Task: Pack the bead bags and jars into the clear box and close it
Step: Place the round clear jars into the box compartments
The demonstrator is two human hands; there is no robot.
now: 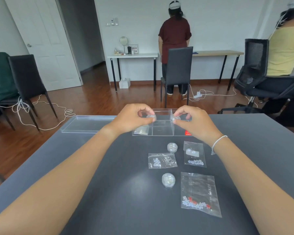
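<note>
Dark grey table (109, 184) fills the lower frame; wood floor, white walls and other people at desks behind it.

Clear box (161, 131) sits at 12 o'clock on the table, open, with dividers visible. Its lid (87, 123) lies flat just beside it at 10 o'clock, off the box. One bag (142, 130) is already in the box's left front compartment. Something red (187, 132) shows in the right front compartment; contents can't be made out.

Both hands are up over the box.
- left hand (131, 118): fingers pinched on a small round clear piece (151, 117), jar or jar lid, can't tell which.
- right hand (193, 121): thumb and fingers clamped on a small ribbed jar (174, 118), tilted on its side.
- the two pieces are apart, near each other, above the box's rear compartments.

On the table, not yet packed:
- small jar (172, 147) at 1 o'clock, just in front of the box
- second jar (168, 180) near centre, closer to the person
- bag of pale beads (162, 160) between the two jars
- bag of white beads (194, 154) to the right of the first jar
- large bag with white and red beads (199, 194) at 4 o'clock, just beside the second jar
</note>
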